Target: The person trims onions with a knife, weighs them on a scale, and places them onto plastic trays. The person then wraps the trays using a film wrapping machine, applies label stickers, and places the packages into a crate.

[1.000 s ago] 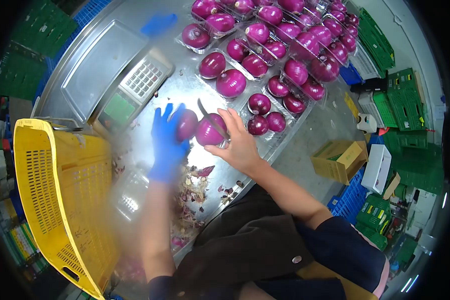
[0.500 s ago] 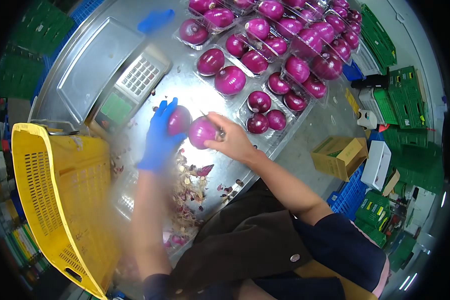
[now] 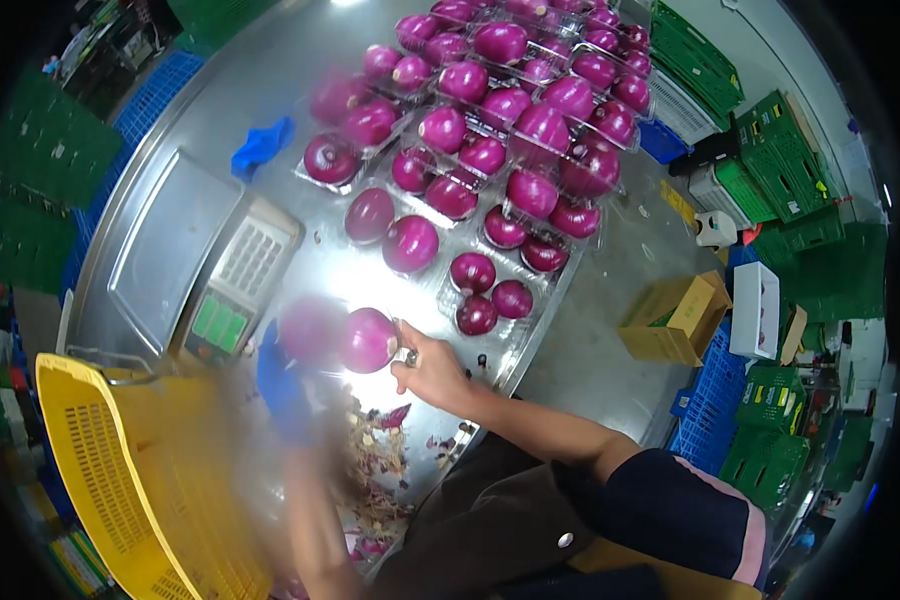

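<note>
So our right hand (image 3: 432,372) sits near the middle of the frame, fingers curled around a shiny metal piece (image 3: 407,355) that's mostly hidden, with the fingertips against a purple onion (image 3: 368,340) a bit left of center. Our left hand (image 3: 282,388), in a blue glove, is super blurry; it's up against a second onion (image 3: 312,330) just left of the first, and we can't tell how tight that grip is. Right below, peel scraps (image 3: 378,462) litter the metal table (image 3: 280,80). Left of center we've got a scale (image 3: 242,270), and a yellow crate (image 3: 88,440) fills the lower left. Up top, packed onions (image 3: 410,243) in clear trays run toward the upper right. Cardboard box (image 3: 678,318) off to the right, past the table edge.
</note>
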A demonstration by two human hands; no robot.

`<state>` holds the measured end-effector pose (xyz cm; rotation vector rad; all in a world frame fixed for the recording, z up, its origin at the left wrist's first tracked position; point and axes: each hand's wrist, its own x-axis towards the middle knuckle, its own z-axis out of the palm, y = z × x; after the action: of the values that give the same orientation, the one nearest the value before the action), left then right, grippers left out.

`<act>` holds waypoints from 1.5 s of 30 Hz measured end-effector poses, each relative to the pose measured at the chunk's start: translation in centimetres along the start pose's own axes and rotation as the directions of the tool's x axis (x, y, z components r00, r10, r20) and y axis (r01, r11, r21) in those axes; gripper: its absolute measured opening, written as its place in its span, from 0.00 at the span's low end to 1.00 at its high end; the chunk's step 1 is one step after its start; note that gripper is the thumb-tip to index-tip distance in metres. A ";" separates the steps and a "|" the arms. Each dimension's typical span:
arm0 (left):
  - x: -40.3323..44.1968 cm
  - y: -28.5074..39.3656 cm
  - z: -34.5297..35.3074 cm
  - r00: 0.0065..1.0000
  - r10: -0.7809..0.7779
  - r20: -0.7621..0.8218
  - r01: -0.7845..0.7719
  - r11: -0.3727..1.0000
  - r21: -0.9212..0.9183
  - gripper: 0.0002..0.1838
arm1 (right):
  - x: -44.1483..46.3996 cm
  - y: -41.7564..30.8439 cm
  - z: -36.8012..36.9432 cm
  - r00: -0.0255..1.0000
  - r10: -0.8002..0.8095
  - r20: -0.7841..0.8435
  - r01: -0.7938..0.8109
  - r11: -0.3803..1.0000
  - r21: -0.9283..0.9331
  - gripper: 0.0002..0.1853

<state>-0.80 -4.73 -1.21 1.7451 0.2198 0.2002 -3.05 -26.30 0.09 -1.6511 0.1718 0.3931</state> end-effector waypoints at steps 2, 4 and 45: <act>1.8 4.2 1.1 0.993 -0.119 -0.024 0.113 0.976 -0.184 0.38 | 0.2 -3.0 -1.4 0.994 -0.101 -0.050 0.102 0.994 0.029 0.37; 4.6 4.8 2.4 0.993 -0.098 -0.059 0.084 0.975 -0.204 0.34 | 0.9 -6.5 -3.7 0.984 -0.158 -0.087 0.156 0.987 -0.034 0.34; -11.1 5.6 -14.3 0.982 -0.169 0.078 0.022 0.521 0.853 0.18 | 0.4 -5.1 -5.6 0.957 -0.162 0.241 0.250 0.883 -0.397 0.17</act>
<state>-14.95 5.03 6.78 2.7301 0.3372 -0.1776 -0.05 -31.17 5.15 -2.0205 -0.2623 0.4529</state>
